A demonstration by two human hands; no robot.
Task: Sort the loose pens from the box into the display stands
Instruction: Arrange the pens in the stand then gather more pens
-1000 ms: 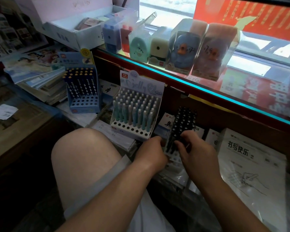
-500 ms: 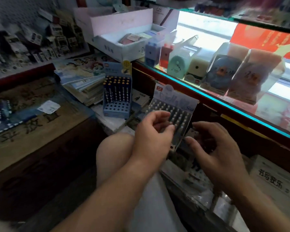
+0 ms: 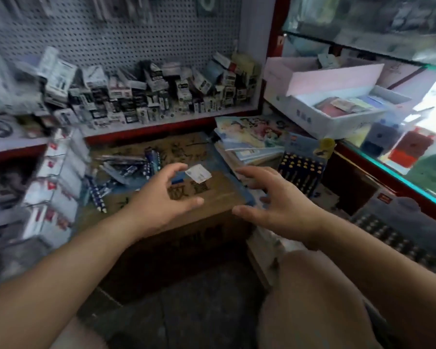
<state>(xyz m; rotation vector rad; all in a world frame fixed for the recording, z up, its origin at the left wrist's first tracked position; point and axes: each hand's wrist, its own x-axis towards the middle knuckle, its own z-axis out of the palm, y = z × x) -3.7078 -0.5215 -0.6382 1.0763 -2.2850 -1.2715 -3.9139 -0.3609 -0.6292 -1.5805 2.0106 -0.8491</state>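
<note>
My left hand [image 3: 161, 200] and my right hand [image 3: 275, 200] hover open and empty above a brown cardboard box [image 3: 212, 197] with dark printed characters. Loose blue patterned pens [image 3: 136, 167] lie scattered on the box's far left part, some in clear wrappers. A blue display stand [image 3: 303, 165] with yellow-tipped pens stands to the right of my right hand. A second stand [image 3: 398, 230] with pale-capped pens sits at the right edge, behind my right forearm. A small white label [image 3: 198, 173] lies on the box between my hands.
A stack of illustrated notebooks [image 3: 252, 139] lies behind the box. A grey pegboard shelf [image 3: 136, 96] holds many small boxes. An open white box [image 3: 337, 109] rests on the glass counter [image 3: 413, 172] at right. White packs [image 3: 56, 187] stand at left. My knee [image 3: 312, 285] is below.
The view has swung left from the pen stands to the cardboard box. Both hands have left the stands and now hover spread over the box, empty.
</note>
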